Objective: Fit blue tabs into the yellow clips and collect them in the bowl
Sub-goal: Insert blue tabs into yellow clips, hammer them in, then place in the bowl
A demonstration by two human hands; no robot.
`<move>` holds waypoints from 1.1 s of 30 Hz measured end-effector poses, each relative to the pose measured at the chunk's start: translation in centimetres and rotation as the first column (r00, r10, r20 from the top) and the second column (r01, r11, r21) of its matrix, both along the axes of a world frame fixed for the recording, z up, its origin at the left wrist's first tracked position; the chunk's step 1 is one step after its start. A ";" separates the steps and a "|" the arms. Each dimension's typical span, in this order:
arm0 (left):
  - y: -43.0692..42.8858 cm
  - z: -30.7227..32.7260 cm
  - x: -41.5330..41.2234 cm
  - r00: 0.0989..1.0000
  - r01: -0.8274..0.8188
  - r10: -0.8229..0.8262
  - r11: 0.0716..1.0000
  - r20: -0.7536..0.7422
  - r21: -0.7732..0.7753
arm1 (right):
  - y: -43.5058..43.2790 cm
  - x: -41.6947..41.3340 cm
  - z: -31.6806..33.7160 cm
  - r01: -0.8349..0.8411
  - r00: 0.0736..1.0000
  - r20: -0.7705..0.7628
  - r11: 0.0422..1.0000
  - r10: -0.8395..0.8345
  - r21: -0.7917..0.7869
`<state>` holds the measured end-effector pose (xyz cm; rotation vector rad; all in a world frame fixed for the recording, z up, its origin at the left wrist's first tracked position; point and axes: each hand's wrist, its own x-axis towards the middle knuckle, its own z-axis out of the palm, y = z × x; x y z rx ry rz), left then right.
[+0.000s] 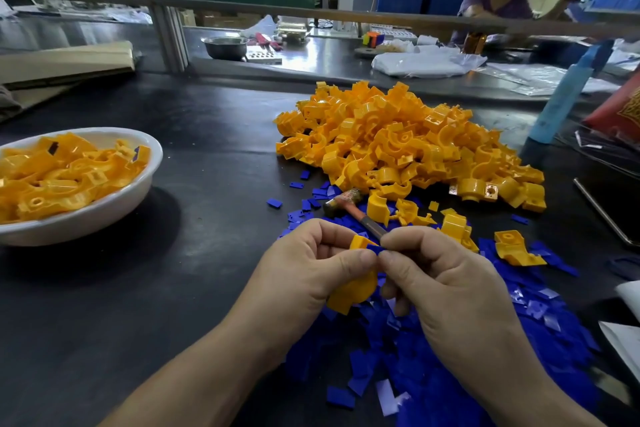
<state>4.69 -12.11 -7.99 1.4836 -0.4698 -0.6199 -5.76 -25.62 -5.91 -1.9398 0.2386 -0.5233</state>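
Observation:
My left hand (304, 274) holds a yellow clip (353, 291) above the table, the clip mostly hidden behind the fingers. My right hand (443, 277) pinches a small blue tab (375, 248) against the top of that clip, thumbs almost touching. A big heap of yellow clips (405, 146) lies beyond my hands. Loose blue tabs (485, 357) are spread under and to the right of my hands. At the left stands a white bowl (104, 208) holding several yellow clips, some with blue tabs in them.
A small hammer (349, 208) lies just beyond my hands among the tabs. A light blue bottle (561, 97) stands at the right, with a red bag and a metal rod nearby. A person sits across a second bench with a metal bowl (225, 47).

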 end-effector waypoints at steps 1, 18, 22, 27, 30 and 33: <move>0.0 0.0 0.0 1.000 0.016 -0.016 1.000 -0.010 -0.005 | 0.0 0.0 0.0 0.005 1.000 0.001 1.000 -0.005 -0.025; -0.5 -0.4 -1.0 0.989 0.048 -0.066 0.990 -0.135 -0.130 | 0.0 0.3 0.3 -0.050 0.999 0.021 0.959 0.046 0.279; -0.3 -0.1 -1.0 0.981 0.061 -0.095 0.979 -0.171 -0.193 | 0.1 0.2 0.4 -0.064 0.998 0.041 0.948 0.054 0.313; -0.4 -0.3 -1.0 0.983 0.055 -0.083 0.984 -0.163 -0.172 | -0.3 0.2 0.2 -0.076 0.997 0.009 0.932 0.078 0.355; -0.5 -0.3 -1.0 0.983 0.066 -0.092 0.984 -0.156 -0.165 | -0.5 0.2 0.2 -0.082 0.996 0.002 0.927 0.087 0.366; -0.3 -0.2 -1.0 0.990 0.069 -0.083 0.989 -0.113 -0.128 | -0.4 0.1 0.2 -0.082 0.996 -0.002 0.940 0.087 0.330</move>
